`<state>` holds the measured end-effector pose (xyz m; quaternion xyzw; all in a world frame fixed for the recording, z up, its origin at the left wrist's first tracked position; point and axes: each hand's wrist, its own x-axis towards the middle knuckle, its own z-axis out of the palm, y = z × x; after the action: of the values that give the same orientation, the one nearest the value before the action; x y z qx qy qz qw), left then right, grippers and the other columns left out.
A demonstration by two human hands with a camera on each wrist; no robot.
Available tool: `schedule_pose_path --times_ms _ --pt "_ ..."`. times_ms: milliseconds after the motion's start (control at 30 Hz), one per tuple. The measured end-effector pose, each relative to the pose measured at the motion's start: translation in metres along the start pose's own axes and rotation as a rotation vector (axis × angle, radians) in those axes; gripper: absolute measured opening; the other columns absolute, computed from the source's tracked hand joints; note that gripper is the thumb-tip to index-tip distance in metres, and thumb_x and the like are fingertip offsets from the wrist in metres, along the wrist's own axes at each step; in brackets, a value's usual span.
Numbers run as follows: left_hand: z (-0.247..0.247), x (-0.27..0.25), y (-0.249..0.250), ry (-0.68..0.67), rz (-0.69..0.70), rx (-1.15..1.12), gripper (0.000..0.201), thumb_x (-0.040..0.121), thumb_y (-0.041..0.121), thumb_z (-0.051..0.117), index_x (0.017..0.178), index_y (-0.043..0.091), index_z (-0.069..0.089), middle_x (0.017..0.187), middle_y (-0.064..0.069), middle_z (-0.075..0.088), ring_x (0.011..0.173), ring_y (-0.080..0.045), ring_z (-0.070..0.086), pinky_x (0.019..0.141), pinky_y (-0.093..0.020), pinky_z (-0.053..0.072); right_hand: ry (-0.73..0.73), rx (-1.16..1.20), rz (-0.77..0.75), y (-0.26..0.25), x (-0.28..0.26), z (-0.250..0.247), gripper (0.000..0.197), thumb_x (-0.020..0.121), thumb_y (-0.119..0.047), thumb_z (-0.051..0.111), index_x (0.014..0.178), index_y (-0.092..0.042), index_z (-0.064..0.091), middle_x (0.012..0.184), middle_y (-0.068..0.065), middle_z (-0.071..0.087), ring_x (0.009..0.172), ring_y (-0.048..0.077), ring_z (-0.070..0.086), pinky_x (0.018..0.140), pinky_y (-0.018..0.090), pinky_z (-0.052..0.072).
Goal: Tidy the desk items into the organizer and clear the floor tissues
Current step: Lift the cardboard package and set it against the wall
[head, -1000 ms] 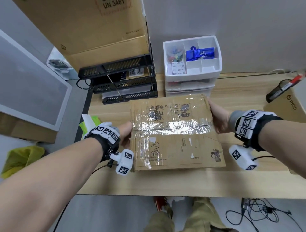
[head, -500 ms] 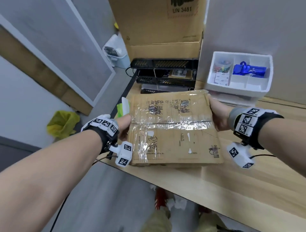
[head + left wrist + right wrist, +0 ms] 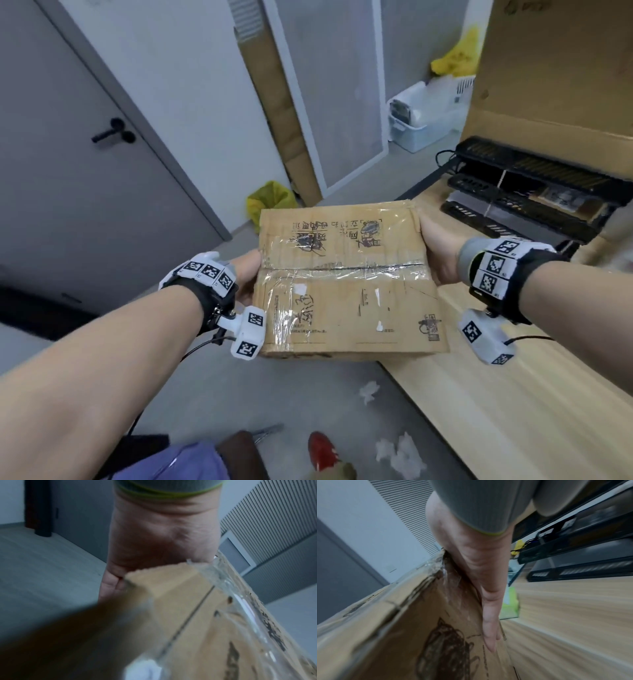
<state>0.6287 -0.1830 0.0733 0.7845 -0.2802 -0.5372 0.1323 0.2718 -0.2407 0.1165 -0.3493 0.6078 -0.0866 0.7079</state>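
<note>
A taped cardboard box [image 3: 346, 284] hangs in the air past the left end of the wooden desk [image 3: 513, 411], carried between both hands. My left hand [image 3: 245, 274] presses its palm against the box's left side; in the left wrist view the palm [image 3: 154, 540] lies on the box [image 3: 188, 608] and the fingertips are hidden. My right hand [image 3: 436, 250] presses the right side, its fingers [image 3: 489, 622] lying straight along the cardboard [image 3: 402, 628]. White crumpled tissues lie on the grey floor, one [image 3: 368, 392] below the box and more [image 3: 400, 455] near my feet.
A stack of black trays [image 3: 534, 192] under a large carton stands on the desk's far end. A green packet [image 3: 510, 601] lies on the desk edge. On the floor are a yellow bag [image 3: 270, 202] and a white bin [image 3: 421, 116]. A grey door [image 3: 68, 154] is at left.
Both hands have lifted the box off the desk and swung it left, out over the floor. My view turned left with it, so the white organizer has left the frame.
</note>
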Motion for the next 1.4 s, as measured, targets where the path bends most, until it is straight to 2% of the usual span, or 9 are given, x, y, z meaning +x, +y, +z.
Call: schedule_pose_path --times_ms 167,300,433,600,767,967,1067,1300,1400 --pt "-0.093 -0.008 -0.057 0.079 0.000 -0.176 0.052 0.098 0.051 0.041 0.058 0.019 0.045 0.045 0.001 0.049 0.035 -0.014 0.049 0.040 -0.015 0.041 -0.059 -0.102 -0.012 -0.053 0.033 0.111 0.101 0.063 -0.099 0.027 0.109 -0.022 0.075 0.102 0.011 0.077 0.101 0.033 0.070 0.100 0.052 0.046" --pt "-0.193 0.009 -0.138 0.137 -0.060 -0.312 0.044 0.084 0.059 0.052 0.074 0.016 0.059 0.064 -0.005 0.057 0.053 -0.021 0.055 0.055 -0.022 0.044 -0.211 -0.189 0.008 -0.096 0.054 0.227 0.103 0.064 -0.099 0.027 0.111 -0.021 0.074 0.109 0.012 0.075 0.105 0.035 0.070 0.102 0.055 0.045" --pt "-0.246 0.011 -0.196 0.296 -0.061 -0.427 0.035 0.082 0.038 0.051 0.106 0.016 0.063 0.108 -0.012 0.067 0.101 -0.033 0.068 0.086 -0.048 0.057 -0.264 -0.199 -0.004 -0.118 0.079 0.308 0.102 0.065 -0.097 0.033 0.117 -0.020 0.072 0.112 0.013 0.074 0.105 0.034 0.070 0.104 0.056 0.045" --pt "-0.287 -0.023 -0.242 0.254 -0.148 -0.505 0.039 0.092 0.044 0.043 0.064 0.018 0.050 0.062 -0.009 0.054 0.058 -0.022 0.055 0.063 -0.031 0.050 -0.246 -0.294 -0.070 -0.146 0.090 0.406 0.085 0.076 -0.089 0.036 0.104 -0.017 0.073 0.096 0.013 0.078 0.085 0.029 0.075 0.084 0.046 0.057" --pt "-0.356 0.013 -0.326 0.349 -0.166 -0.630 0.036 0.086 0.046 0.048 0.091 0.012 0.060 0.086 -0.018 0.068 0.085 -0.037 0.066 0.079 -0.050 0.052 -0.337 -0.390 -0.147 -0.180 0.107 0.500 0.072 0.080 -0.083 0.043 0.096 -0.020 0.074 0.096 0.010 0.078 0.089 0.027 0.074 0.094 0.047 0.054" --pt "-0.413 0.006 -0.333 0.431 -0.188 -0.879 0.051 0.090 0.056 0.045 0.078 0.008 0.060 0.095 -0.025 0.070 0.097 -0.040 0.070 0.093 -0.056 0.051 -0.538 -0.644 -0.195 -0.240 0.160 0.628 0.050 0.088 -0.053 0.058 0.120 -0.017 0.069 0.108 0.010 0.076 0.101 0.030 0.071 0.100 0.049 0.050" --pt "-0.443 0.025 -0.350 0.464 -0.192 -0.982 0.051 0.097 0.046 0.043 0.092 -0.002 0.060 0.095 -0.027 0.069 0.092 -0.044 0.069 0.085 -0.057 0.055 -0.627 -0.763 -0.180 -0.265 0.196 0.676 0.043 0.088 -0.041 0.063 0.122 -0.016 0.067 0.112 0.011 0.075 0.109 0.033 0.068 0.103 0.052 0.047" --pt "-0.510 0.098 -0.352 0.661 -0.234 -1.124 0.038 0.104 0.023 0.038 0.070 0.009 0.049 0.052 -0.005 0.054 0.053 -0.022 0.053 0.055 -0.033 0.045 -0.766 -0.928 -0.121 -0.331 0.299 0.806 0.044 0.087 -0.045 0.066 0.121 -0.017 0.067 0.113 0.010 0.074 0.107 0.031 0.070 0.099 0.049 0.050" --pt "-0.545 0.125 -0.367 0.691 -0.236 -1.244 0.028 0.098 0.035 0.046 0.086 0.012 0.058 0.071 -0.011 0.062 0.071 -0.031 0.064 0.077 -0.047 0.056 -0.778 -1.010 -0.112 -0.356 0.330 0.869 0.044 0.087 -0.047 0.066 0.120 -0.018 0.067 0.110 0.010 0.075 0.106 0.031 0.070 0.097 0.048 0.052"
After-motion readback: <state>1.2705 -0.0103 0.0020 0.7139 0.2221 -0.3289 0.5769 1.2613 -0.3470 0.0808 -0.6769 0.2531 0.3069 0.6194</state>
